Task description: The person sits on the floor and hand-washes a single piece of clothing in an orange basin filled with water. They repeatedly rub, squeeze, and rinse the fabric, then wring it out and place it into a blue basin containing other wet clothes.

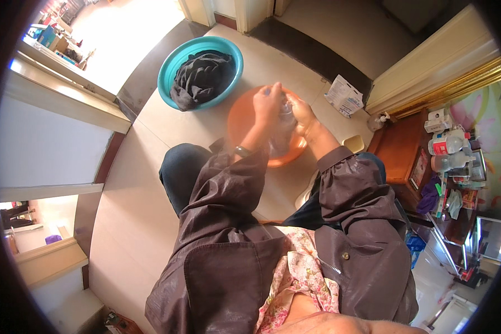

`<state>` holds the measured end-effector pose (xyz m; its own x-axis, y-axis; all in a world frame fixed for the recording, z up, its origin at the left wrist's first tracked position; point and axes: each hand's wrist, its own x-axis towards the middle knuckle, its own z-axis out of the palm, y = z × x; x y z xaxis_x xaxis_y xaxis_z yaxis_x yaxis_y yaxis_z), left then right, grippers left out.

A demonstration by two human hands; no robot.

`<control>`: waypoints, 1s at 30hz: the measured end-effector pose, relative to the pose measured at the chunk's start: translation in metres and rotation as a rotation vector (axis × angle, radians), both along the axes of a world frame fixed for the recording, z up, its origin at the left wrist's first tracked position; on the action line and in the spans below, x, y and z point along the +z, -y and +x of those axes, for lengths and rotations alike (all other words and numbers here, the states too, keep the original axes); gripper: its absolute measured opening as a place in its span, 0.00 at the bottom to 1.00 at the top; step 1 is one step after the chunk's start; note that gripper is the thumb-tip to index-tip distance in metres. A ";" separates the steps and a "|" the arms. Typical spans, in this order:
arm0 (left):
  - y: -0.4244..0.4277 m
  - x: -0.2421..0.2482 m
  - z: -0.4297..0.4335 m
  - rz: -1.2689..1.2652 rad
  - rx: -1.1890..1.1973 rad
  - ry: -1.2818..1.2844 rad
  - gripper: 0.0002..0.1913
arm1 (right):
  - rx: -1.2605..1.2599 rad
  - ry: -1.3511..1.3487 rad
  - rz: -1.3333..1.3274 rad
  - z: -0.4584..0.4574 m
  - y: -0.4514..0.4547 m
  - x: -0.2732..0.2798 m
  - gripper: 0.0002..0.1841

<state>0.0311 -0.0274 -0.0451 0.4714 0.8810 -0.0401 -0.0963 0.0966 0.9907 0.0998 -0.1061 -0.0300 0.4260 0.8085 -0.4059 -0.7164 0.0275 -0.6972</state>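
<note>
Over an orange plastic basin, my left hand and my right hand are close together. Both grip a thin, pale, wet-looking cloth that hangs down into the basin; motion blurs it and its exact kind is unclear. A dark band circles my left wrist. Beyond the basin to the left stands a teal plastic basin. Bunched dark grey fabric fills most of it and hangs slightly over its near rim.
On the tiled floor to the right lie a white printed packet and a small yellowish container. A pump bottle stands by a brown wooden cabinet. Plastic bottles crowd a surface beside it. My bent knees flank the orange basin.
</note>
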 end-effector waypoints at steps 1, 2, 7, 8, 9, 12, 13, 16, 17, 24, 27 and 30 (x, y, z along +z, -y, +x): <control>-0.011 0.003 0.001 -0.084 -0.052 0.165 0.15 | 0.074 0.053 0.037 0.002 0.001 0.009 0.15; -0.019 0.009 -0.001 -0.190 -0.066 0.164 0.15 | 0.072 0.167 -0.053 0.008 0.003 0.021 0.21; -0.021 0.048 -0.008 -0.223 -0.180 0.449 0.14 | 0.523 0.589 0.083 0.012 0.015 0.052 0.33; -0.018 0.051 -0.009 -0.246 -0.203 0.360 0.13 | 0.525 0.641 0.076 0.009 0.015 0.052 0.32; -0.016 0.053 -0.009 -0.233 -0.251 0.327 0.13 | 0.550 0.697 0.121 0.006 0.014 0.049 0.32; -0.013 0.044 -0.011 -0.115 -0.285 0.162 0.13 | 0.399 0.832 -0.235 -0.003 0.007 0.037 0.31; -0.013 0.039 -0.010 -0.055 -0.307 0.106 0.14 | 0.376 0.820 -0.273 -0.004 0.006 0.034 0.27; -0.010 0.025 -0.011 -0.103 -0.474 0.046 0.19 | 0.365 0.812 -0.360 0.001 0.003 0.029 0.18; -0.009 0.023 -0.011 -0.114 -0.508 0.018 0.18 | 0.416 0.858 -0.326 0.004 0.004 0.029 0.18; 0.003 0.019 -0.006 -0.385 -0.332 0.415 0.11 | 0.494 0.998 -0.408 0.003 0.008 0.020 0.18; -0.002 0.007 -0.005 -0.655 -0.267 0.596 0.14 | 0.502 1.023 -0.404 0.001 0.007 0.010 0.18; -0.012 -0.010 -0.004 -0.815 -0.240 0.661 0.15 | 0.457 1.009 -0.404 0.001 0.008 0.002 0.19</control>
<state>0.0269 -0.0151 -0.0555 0.7722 0.5853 -0.2471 -0.4796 0.7921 0.3776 0.1006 -0.1142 -0.0277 0.4047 0.8592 -0.3129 0.2783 -0.4417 -0.8529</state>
